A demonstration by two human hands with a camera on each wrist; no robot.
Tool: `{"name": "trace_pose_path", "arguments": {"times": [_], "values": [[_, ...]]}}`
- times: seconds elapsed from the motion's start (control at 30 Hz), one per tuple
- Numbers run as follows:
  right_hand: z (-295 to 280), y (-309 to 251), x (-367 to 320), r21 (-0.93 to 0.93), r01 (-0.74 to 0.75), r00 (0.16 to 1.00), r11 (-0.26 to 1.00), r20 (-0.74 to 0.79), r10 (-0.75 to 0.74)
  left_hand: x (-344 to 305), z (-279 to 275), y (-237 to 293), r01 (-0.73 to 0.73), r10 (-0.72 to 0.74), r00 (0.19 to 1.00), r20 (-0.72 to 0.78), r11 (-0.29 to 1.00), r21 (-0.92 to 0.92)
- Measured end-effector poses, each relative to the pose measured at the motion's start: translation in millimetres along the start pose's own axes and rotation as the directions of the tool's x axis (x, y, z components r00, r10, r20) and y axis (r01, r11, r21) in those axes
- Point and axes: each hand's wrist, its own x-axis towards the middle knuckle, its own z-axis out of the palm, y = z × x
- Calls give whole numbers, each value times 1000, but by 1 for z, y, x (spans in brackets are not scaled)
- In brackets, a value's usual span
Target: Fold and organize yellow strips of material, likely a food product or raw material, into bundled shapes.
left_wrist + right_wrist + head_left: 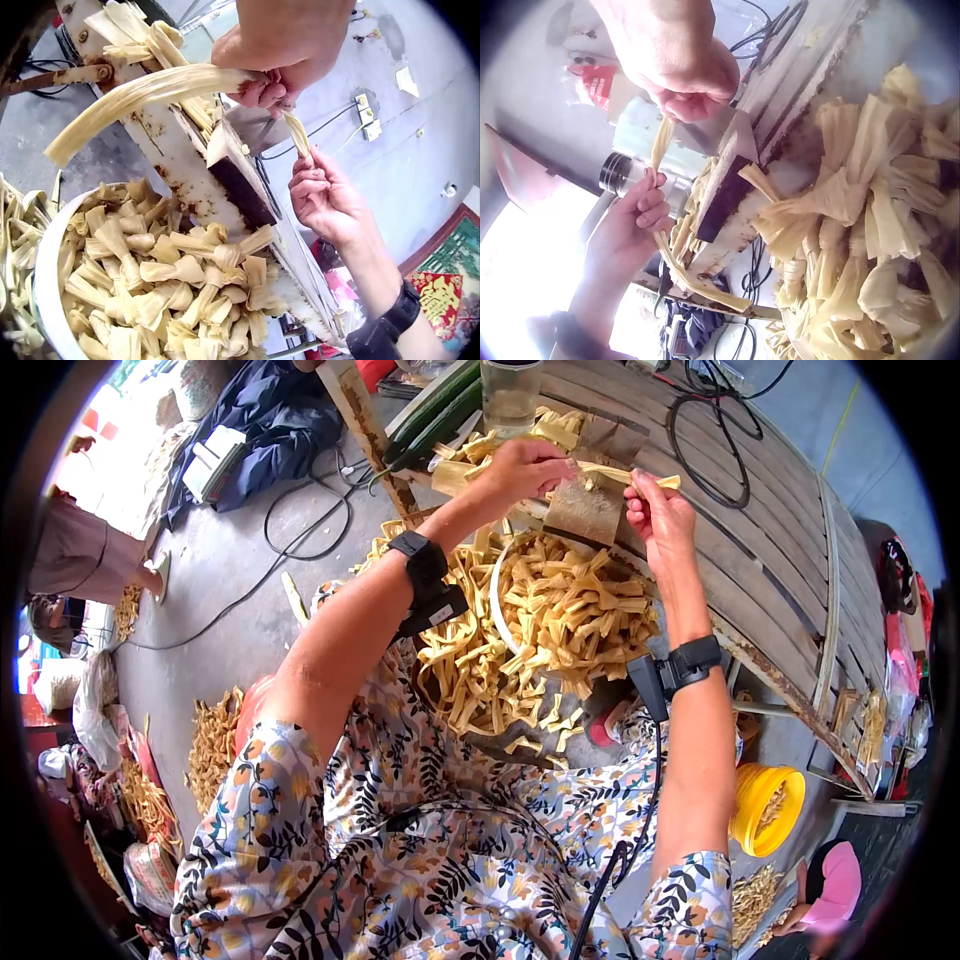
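Observation:
A pale yellow, pleated tofu-skin strip stretches between the two hands above the table edge. My left hand pinches it at one side, and a long loose tail hangs from that hand in the left wrist view. On the other side, my right hand pinches the strip near its end between thumb and fingers. Below the hands, many knotted pieces fill a white-rimmed basin. More flat strips lie on the table beside a small block at the table's edge.
A clear jar and long green cucumbers are on the slatted table. Black cable loops across its far side. A yellow bucket stands at right on the floor. Another person's leg shows at left.

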Motion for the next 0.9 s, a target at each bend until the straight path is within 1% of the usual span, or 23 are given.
{"name": "trace_pose_path", "arguments": {"times": [0.07, 0.17, 0.27, 0.37, 0.47, 0.6, 0.67, 0.9], "values": [[-1, 4, 10, 12, 14, 1000, 1000, -19, -14, 11, 1, -12, -50, 54, 997, -50, 997, 62], [2, 8, 18, 15, 32, 999, 999, -45, -31, 20, 4, -16, -82, 110, 983, -151, 980, 179], [2, 11, 25, 32, 28, 998, 999, -61, -26, 24, 4, -18, -87, 131, 974, -185, 969, 230], [-1, 12, 30, 59, 22, 998, 998, -61, -18, 24, 7, -13, -76, 139, 973, -184, 947, 312], [1, 13, 33, 76, 27, 997, 997, -76, -22, 25, 8, -12, -45, 109, 973, -202, 953, 299], [0, 14, 38, 77, 19, 996, 997, -85, -13, 30, 8, -19, -46, 107, 975, -197, 955, 292], [1, 9, 35, 81, 23, 996, 996, -84, -16, 29, 9, -13, -55, 111, 975, -193, 959, 277], [0, 5, 36, 100, 33, 996, 994, -85, -24, 29, 13, -2, -71, 145, 966, -213, 945, 320]]}}
